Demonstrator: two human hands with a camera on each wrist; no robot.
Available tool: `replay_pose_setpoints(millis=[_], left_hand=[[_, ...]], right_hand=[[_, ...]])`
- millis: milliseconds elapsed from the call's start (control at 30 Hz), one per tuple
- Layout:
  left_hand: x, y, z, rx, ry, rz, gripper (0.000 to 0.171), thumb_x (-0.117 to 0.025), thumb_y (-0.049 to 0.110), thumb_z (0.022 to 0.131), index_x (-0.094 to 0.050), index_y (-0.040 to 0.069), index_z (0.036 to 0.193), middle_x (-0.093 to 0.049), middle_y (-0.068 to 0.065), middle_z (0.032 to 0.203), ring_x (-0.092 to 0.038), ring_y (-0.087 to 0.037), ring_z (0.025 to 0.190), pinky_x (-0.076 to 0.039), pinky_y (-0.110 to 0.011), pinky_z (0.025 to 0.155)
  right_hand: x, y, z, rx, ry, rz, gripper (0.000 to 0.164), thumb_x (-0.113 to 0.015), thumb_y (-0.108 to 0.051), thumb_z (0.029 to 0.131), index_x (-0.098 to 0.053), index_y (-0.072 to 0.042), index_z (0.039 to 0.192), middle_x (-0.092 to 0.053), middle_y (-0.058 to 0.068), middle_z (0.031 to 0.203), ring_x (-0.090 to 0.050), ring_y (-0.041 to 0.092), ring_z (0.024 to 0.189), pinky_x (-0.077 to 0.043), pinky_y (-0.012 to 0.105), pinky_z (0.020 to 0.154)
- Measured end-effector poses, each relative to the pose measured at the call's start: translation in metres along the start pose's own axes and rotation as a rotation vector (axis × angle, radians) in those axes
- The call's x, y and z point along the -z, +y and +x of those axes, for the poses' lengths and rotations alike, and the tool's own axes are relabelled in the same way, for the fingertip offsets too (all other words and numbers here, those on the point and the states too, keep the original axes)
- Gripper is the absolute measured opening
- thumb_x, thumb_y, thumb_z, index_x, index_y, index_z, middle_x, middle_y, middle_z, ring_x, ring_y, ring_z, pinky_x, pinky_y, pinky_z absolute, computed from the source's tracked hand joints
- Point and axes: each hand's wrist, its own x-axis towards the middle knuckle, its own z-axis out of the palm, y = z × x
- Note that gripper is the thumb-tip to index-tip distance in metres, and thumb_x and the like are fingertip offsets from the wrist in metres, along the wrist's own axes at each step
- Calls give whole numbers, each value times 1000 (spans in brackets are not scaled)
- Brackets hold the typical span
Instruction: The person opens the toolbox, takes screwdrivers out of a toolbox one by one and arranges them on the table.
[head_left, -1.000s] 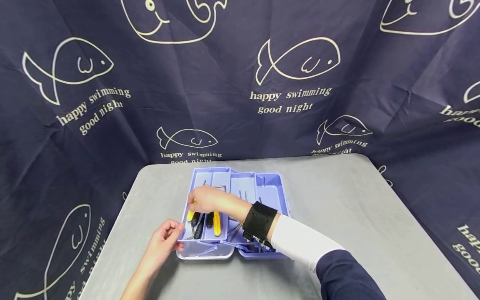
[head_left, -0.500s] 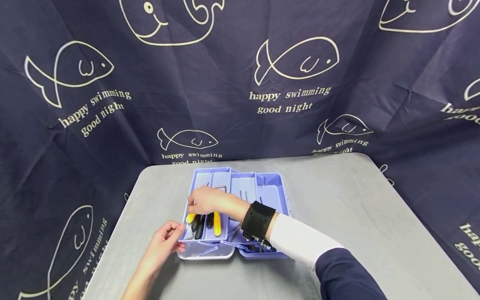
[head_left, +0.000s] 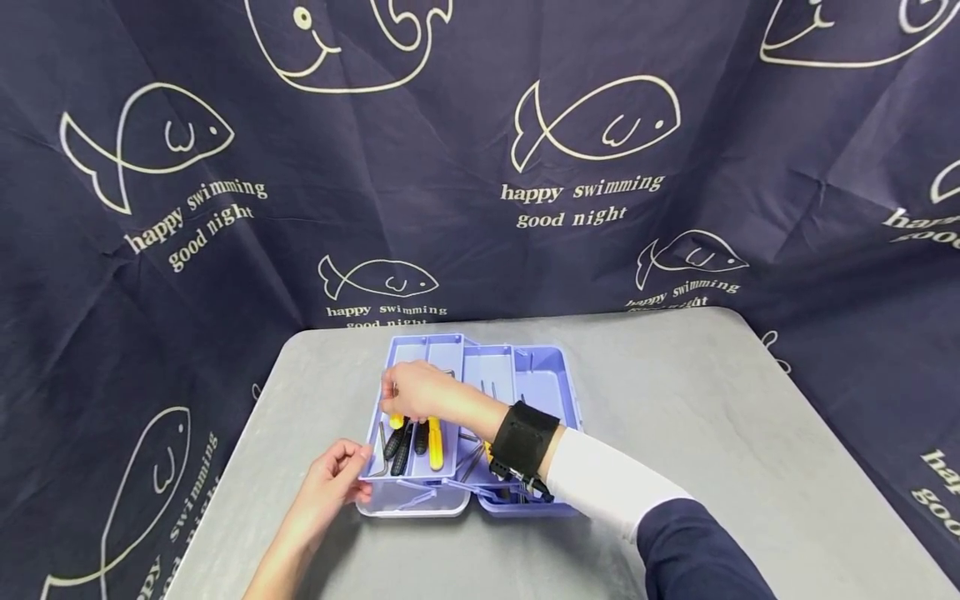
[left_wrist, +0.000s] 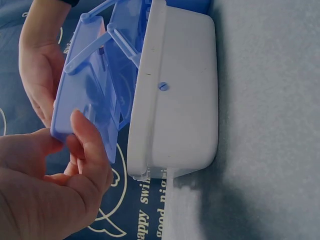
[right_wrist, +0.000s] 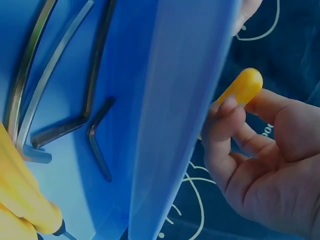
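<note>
In the head view a purple toolbox [head_left: 542, 500] stands on the table, its stepped trays folded out to the left. My left hand [head_left: 330, 477] pinches the near left corner of the upper tray [head_left: 405, 354] between thumb and fingers, plainer in the left wrist view. Over that tray, my right hand [head_left: 418, 390] pinches a yellow-handled screwdriver [right_wrist: 246, 86]; its shaft is hidden. Below the hand lie black-handled tools [head_left: 401, 454], another yellow handle [head_left: 436, 446] and a bent hex key [head_left: 381, 454].
Several hex keys [right_wrist: 90, 65] and yellow handles [right_wrist: 30, 200] lie in a compartment in the right wrist view. The lower tray [head_left: 487, 362] holds thin metal tools. Grey table [head_left: 675, 400] surrounds the box, with a dark fish-print cloth [head_left: 480, 275] behind.
My right hand has moved slightly up and right with the yellow-handled screwdriver. More of the hex key at the tray's left side now shows. My left hand stays at the tray corner.
</note>
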Motion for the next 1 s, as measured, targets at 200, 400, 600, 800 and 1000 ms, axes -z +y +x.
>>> replay_pose_setpoints(millis=[200, 400, 600, 800, 1000], left_hand=[[0, 1, 1, 33, 48, 61, 18, -61, 11, 105, -59, -6, 99, -53, 5, 66, -47, -8, 55, -40, -20, 52], [0, 5, 4, 81, 33, 14, 15, -61, 11, 104, -60, -3, 101, -54, 5, 67, -48, -8, 57, -43, -21, 53], [1, 5, 3, 70, 15, 1, 14, -61, 10, 105, -60, -3, 100, -54, 4, 66, -48, -8, 57, -43, -21, 54], [0, 4, 5, 60, 5, 3, 16, -61, 13, 105, -58, -3, 102, -54, 3, 66, -49, -8, 57, -43, -21, 53], [0, 0, 4, 43, 6, -17, 15, -60, 11, 105, -58, -3, 101, -54, 2, 66, -49, -8, 55, -42, -20, 52]], right_hand=[[1, 1, -10, 45, 60, -54, 7, -68, -10, 99, -63, -12, 104, -66, 1, 88, -59, 11, 64, -47, 19, 56], [8, 6, -26, 62, 115, -94, 20, -68, -9, 100, -64, -10, 119, -67, 3, 91, -58, 13, 76, -47, 21, 66], [18, 17, -47, 101, 173, -32, 14, -68, -7, 99, -64, -9, 113, -60, 0, 79, -60, 9, 65, -48, 21, 63], [28, 35, -68, 183, 258, -68, 13, -65, -3, 97, -64, -4, 110, -58, 0, 78, -53, 15, 74, -45, 26, 67], [38, 64, -91, 79, 331, -71, 13, -65, -5, 97, -64, -7, 109, -58, 1, 82, -55, 19, 80, -48, 29, 69]])
